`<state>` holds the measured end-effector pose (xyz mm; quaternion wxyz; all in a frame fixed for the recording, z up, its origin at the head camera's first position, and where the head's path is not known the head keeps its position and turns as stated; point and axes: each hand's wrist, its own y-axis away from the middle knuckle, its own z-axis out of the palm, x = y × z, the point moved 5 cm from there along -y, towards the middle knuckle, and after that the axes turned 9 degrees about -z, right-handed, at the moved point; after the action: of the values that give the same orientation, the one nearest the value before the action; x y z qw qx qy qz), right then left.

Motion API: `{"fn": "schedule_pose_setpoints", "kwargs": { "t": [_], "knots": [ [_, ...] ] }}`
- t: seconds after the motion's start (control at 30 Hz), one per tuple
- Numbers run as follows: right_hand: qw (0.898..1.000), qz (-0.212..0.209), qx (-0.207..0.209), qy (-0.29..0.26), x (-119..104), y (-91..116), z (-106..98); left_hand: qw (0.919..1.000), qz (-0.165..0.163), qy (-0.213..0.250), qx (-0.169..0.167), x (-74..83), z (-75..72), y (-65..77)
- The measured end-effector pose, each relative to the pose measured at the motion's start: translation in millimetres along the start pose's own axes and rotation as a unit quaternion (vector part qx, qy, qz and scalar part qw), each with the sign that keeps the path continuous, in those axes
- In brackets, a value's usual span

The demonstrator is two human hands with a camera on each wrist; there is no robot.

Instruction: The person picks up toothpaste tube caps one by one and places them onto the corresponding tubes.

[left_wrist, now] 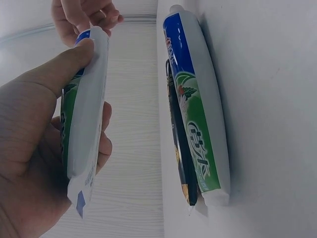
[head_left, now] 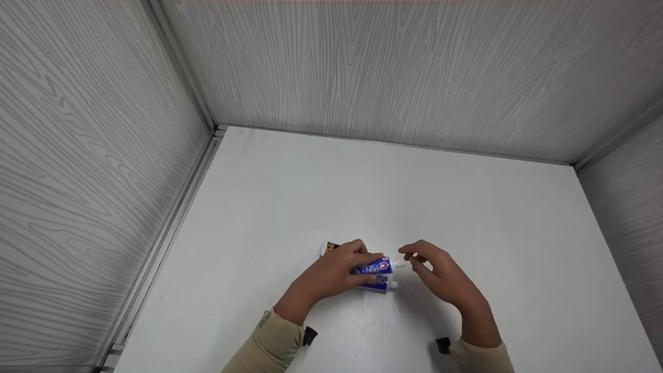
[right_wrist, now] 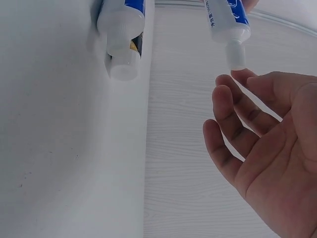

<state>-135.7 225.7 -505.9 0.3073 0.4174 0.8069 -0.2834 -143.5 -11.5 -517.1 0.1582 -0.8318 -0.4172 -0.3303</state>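
My left hand [head_left: 327, 273] holds a blue, green and white toothpaste tube [left_wrist: 87, 116] above the table, thumb on one face and fingers round the other side. The white cap [right_wrist: 236, 55] of this tube points toward my right hand [head_left: 446, 277]. Loosely bent, the right hand's fingertips are right at the cap's end, with no grip round it. A second toothpaste tube [left_wrist: 204, 116] of the same look lies on the table below the left hand. Alongside it is a black and gold tube-like item [left_wrist: 179, 144], partly hidden.
The white table [head_left: 290, 181] is bounded by grey wood-grain panels at the back [head_left: 383, 72], left [head_left: 88, 155] and right. Black wrist mounts [head_left: 310, 335] sit at both sleeves, close over the table.
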Motion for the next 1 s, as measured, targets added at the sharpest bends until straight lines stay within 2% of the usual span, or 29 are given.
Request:
{"fn": "schedule_pose_setpoints", "kwargs": {
  "t": [0.37, 0.7, 1.0],
  "knots": [
    [0.999, -0.036, 0.022, -0.009, -4.3, 1.0, -1.3, 1.0000, -0.004, 0.004, 0.001, -0.9, -0.6, 0.9],
    [0.999, -0.019, 0.017, -0.025, -4.6, -2.4, 2.7, 1.0000, 0.001, 0.003, 0.003, -0.1, -0.1, 0.8],
    [1.000, -0.023, 0.008, -0.004, -6.8, -2.8, 3.4, 1.0000, 0.006, 0.005, 0.006, -0.3, -0.5, 2.1]
  ]
}}
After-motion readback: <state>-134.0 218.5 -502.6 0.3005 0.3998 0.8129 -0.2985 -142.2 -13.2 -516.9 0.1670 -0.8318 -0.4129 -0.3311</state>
